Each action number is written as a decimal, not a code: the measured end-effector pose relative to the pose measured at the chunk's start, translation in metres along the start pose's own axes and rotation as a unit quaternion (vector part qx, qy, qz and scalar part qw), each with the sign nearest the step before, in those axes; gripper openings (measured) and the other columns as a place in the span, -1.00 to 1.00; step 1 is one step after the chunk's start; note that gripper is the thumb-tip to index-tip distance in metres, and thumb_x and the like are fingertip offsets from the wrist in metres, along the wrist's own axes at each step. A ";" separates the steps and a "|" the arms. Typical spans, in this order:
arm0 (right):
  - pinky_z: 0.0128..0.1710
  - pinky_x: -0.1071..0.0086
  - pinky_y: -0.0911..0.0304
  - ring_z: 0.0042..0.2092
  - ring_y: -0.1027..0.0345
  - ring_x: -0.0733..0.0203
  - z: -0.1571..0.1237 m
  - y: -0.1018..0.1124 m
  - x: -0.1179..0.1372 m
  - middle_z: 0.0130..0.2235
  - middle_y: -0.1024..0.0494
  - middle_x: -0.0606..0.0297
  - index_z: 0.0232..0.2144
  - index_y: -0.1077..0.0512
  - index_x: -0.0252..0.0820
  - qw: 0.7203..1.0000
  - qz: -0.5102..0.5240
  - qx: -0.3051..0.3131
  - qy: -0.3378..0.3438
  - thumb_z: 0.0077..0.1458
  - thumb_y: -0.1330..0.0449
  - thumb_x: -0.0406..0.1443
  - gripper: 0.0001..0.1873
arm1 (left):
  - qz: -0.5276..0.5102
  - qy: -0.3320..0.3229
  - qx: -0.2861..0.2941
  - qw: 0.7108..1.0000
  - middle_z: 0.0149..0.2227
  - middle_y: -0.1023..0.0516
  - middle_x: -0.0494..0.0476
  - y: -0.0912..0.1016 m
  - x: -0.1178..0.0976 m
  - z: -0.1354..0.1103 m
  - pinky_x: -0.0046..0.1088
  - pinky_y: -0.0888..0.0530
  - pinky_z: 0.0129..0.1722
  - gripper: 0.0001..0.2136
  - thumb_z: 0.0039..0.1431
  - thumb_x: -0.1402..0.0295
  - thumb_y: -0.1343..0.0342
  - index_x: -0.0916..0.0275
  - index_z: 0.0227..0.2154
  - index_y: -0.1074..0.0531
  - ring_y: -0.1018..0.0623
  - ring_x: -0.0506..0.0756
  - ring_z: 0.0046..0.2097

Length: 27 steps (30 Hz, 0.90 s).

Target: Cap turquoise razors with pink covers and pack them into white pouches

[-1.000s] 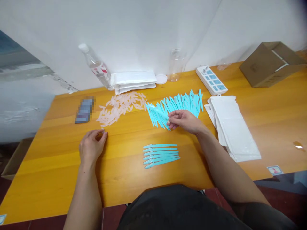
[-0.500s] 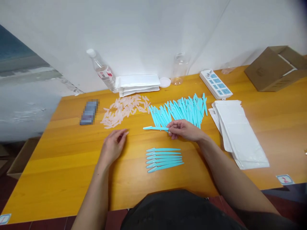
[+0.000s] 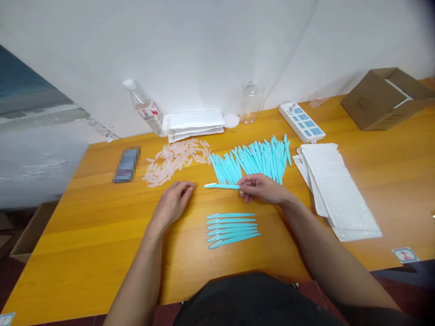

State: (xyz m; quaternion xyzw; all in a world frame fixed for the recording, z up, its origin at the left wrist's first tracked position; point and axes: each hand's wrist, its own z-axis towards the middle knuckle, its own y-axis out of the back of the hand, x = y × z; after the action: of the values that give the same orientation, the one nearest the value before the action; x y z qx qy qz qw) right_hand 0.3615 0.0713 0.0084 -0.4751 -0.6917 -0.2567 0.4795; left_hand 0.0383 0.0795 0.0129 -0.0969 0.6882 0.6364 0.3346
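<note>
My right hand (image 3: 260, 188) pinches the handle end of a turquoise eyebrow razor (image 3: 220, 186), held level with its blade end pointing left. My left hand (image 3: 175, 201) is closed just left of that blade end, thumb against fingers; whatever sits between its fingertips is too small to make out. Beyond the left hand lies a scattered pile of small translucent pinkish blade covers (image 3: 180, 156). Behind the right hand spreads a heap of turquoise razors (image 3: 261, 156). Nearer me, several razors (image 3: 233, 230) lie side by side in a row, blade ends to the left.
At the back stand a plastic bottle (image 3: 147, 111), a stack of white packets (image 3: 195, 124), a round lid (image 3: 231, 121), a clear jar (image 3: 250, 103) and a power strip (image 3: 302, 122). White bags (image 3: 340, 194) lie right, a blurred-out dark item (image 3: 127, 165) left, a cardboard box (image 3: 377, 102) far right.
My left hand has moved right, closer to the razor's blade end. The right hand still holds the razor in nearly the same place. The view has shifted slightly.
</note>
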 end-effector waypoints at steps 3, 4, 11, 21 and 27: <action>-0.38 0.40 -0.38 -0.46 -0.46 0.32 0.001 0.002 -0.002 -0.43 -0.59 0.34 -0.28 -0.42 -0.20 1.000 -0.003 0.001 0.000 0.00 -0.38 -0.08 -0.63 | -0.144 0.049 0.011 0.988 -0.22 -0.60 0.15 -0.007 -0.004 0.001 -0.41 -0.48 -0.27 -0.71 0.35 0.08 0.00 0.18 -0.10 -0.42 -0.58 0.08 -0.27; -0.38 0.40 -0.38 -0.46 -0.46 0.32 0.001 0.002 -0.002 -0.43 -0.60 0.34 -0.28 -0.42 -0.20 1.000 -0.003 0.002 -0.001 0.01 -0.38 -0.08 -0.63 | -0.207 0.069 0.022 0.976 -0.26 -0.59 0.13 -0.010 -0.006 0.001 -0.44 -0.47 -0.32 -0.69 0.33 0.06 -0.03 0.19 -0.10 -0.41 -0.57 0.06 -0.32; -0.36 0.37 -0.40 -0.45 -0.46 0.31 0.002 0.003 -0.004 -0.42 -0.60 0.34 -0.26 -0.41 -0.20 1.000 -0.008 0.014 -0.007 -0.01 -0.38 -0.02 -0.57 | -0.454 0.174 -0.033 0.873 -0.43 -0.60 0.05 -0.026 0.003 0.001 -0.54 -0.44 -0.37 -0.65 -0.02 0.16 -0.42 0.29 -0.25 -0.60 -0.49 -0.06 -0.43; -0.32 0.33 -0.41 -0.44 -0.48 0.28 0.003 0.005 -0.006 -0.40 -0.61 0.30 -0.26 -0.43 -0.20 1.000 0.006 0.024 0.000 -0.03 -0.39 0.03 -0.53 | -0.534 0.154 -0.062 0.829 0.01 -0.63 0.30 -0.040 -0.005 0.002 -0.15 -0.43 0.21 -0.50 0.04 0.23 -0.41 0.28 0.03 -0.49 -0.60 0.19 0.06; -0.32 0.33 -0.41 -0.44 -0.48 0.28 0.003 0.005 -0.005 -0.40 -0.61 0.29 -0.24 -0.44 -0.21 1.000 0.008 0.021 -0.004 -0.04 -0.39 0.04 -0.50 | -0.516 0.146 -0.048 0.843 0.01 -0.62 0.31 -0.042 -0.012 0.001 -0.17 -0.46 0.18 -0.45 0.04 0.20 -0.40 0.29 0.07 -0.42 -0.61 0.18 0.03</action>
State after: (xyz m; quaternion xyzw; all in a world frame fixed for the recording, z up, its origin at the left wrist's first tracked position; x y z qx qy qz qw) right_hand 0.3652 0.0733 0.0019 -0.4717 -0.6952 -0.2358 0.4886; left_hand 0.0712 0.0698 -0.0139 -0.5456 0.5487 0.3824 0.5050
